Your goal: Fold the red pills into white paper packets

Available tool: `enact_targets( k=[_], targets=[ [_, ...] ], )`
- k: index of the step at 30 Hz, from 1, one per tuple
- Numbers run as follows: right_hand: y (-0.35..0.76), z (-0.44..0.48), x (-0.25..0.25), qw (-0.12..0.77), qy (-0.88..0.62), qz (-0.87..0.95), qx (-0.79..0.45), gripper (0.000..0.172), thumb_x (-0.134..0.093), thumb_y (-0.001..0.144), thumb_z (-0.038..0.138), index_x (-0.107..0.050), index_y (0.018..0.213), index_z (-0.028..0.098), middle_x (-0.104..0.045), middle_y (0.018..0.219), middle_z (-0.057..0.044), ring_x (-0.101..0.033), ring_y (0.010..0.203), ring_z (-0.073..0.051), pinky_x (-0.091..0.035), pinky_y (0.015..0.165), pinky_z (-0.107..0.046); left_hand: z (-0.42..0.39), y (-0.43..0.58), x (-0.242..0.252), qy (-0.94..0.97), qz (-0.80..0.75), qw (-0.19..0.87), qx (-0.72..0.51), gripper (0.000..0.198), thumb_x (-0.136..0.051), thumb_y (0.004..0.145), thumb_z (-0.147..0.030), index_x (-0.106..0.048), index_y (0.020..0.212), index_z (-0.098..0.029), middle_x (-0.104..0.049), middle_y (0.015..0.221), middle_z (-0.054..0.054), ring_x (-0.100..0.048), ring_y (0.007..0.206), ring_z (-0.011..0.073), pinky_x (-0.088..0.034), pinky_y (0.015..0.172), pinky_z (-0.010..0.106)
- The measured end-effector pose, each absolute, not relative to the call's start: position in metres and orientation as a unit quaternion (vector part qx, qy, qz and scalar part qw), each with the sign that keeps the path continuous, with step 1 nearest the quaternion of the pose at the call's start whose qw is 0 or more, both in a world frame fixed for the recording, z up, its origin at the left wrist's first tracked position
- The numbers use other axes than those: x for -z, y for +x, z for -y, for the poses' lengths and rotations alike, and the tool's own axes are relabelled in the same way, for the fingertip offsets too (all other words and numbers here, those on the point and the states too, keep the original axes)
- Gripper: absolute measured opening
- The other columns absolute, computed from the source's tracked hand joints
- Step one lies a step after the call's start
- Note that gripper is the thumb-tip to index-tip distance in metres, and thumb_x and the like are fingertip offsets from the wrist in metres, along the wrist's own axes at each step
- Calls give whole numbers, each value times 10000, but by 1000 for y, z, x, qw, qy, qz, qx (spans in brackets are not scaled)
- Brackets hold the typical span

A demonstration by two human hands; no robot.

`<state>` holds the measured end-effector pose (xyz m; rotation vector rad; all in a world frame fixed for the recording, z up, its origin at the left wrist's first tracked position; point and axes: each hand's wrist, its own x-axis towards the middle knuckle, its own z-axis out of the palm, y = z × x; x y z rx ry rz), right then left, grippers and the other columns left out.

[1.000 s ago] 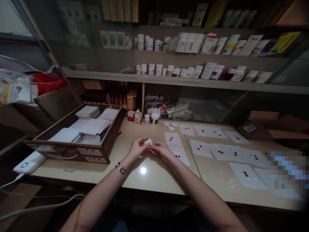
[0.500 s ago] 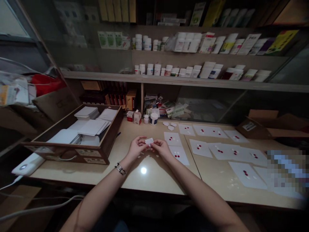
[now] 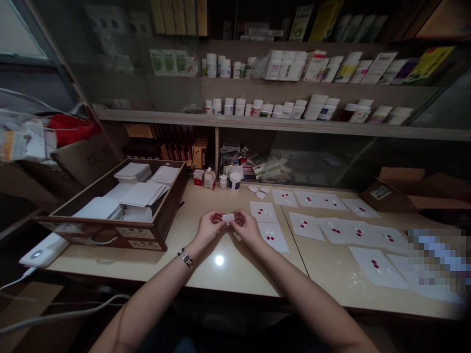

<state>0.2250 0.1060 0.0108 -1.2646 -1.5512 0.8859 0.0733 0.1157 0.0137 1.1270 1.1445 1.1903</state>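
Observation:
Both hands are raised just above the pale tabletop. Between their fingertips, my left hand and my right hand pinch a small white paper piece. A white paper sheet with red and white tablets lies just right of my right hand, and a second sheet with red tablets lies beyond it. A small white scrap lies on the table under my right hand. A wristwatch sits on my left wrist.
A wooden drawer of stacked white paper stands at the left. Further sheets with tablets cover the table's right side. Small folded papers, bottles and a cardboard box sit behind. Medicine shelves rise beyond.
The hands have drawn slightly closer, and the white paper piece is now pinched between both sets of fingertips. The small scraps on the table have shifted a little under my right hand.

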Motion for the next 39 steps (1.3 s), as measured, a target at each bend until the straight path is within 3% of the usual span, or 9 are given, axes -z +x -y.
enact_targets(
  k=[2,5,13,20,23,31,36,39],
  targets=[
    [225,-102,-14,455,-517,680,-253,220,-608,738,258,-603,944,182,-656,901,-64,-600,742,-174,-471,650,-278,-116,74,-14,464,-473,546,-513,325,-754,510,-192,-602,788,-116,-589,657,-2,-559,528,97,-468,497,207],
    [226,-99,-16,425,-514,722,-184,131,-586,780,242,-628,894,192,-652,904,-64,-596,786,-185,-462,691,-286,-114,73,-15,460,-454,544,-535,360,-759,515,-206,-577,817,-138,-550,637,-40,-546,522,85,-471,492,198],
    [226,-107,-12,423,-501,702,-277,120,-625,758,277,-604,818,175,-644,813,-50,-587,715,-177,-464,654,-278,-113,73,-10,496,-441,515,-542,352,-755,560,-269,-537,812,-156,-559,672,-21,-561,582,113,-473,508,210],
    [229,-107,-12,421,-471,654,-415,170,-621,747,325,-593,772,159,-611,682,-18,-561,570,-145,-445,513,-232,-105,75,-11,606,-424,402,-540,146,-660,728,-247,-557,773,-155,-615,748,24,-603,725,141,-476,666,234],
    [228,-106,-16,423,-483,656,-397,132,-595,759,281,-626,771,153,-627,679,-27,-559,548,-141,-447,532,-243,-104,74,-12,622,-427,389,-528,117,-634,764,-253,-578,777,-151,-635,763,37,-610,732,148,-480,668,240],
    [230,-103,-31,422,-468,711,-311,78,-566,766,181,-633,732,161,-644,764,-48,-600,720,-170,-459,666,-257,-108,70,-11,668,-420,388,-476,144,-627,783,-257,-626,880,-150,-647,908,75,-630,767,156,-510,661,243],
    [231,-104,-29,423,-462,721,-296,77,-557,797,192,-620,762,165,-624,783,-42,-585,718,-162,-447,659,-253,-108,67,-11,673,-412,367,-493,335,-618,787,-241,-574,1114,-185,-575,1147,106,-637,749,130,-524,616,230],
    [232,-104,-28,416,-464,726,-290,82,-555,796,178,-616,744,167,-617,766,-36,-576,707,-159,-435,650,-250,-107,65,-12,692,-405,337,-493,226,-595,802,-235,-630,1019,-181,-576,1110,101,-636,799,144,-528,615,227]
  ],
)
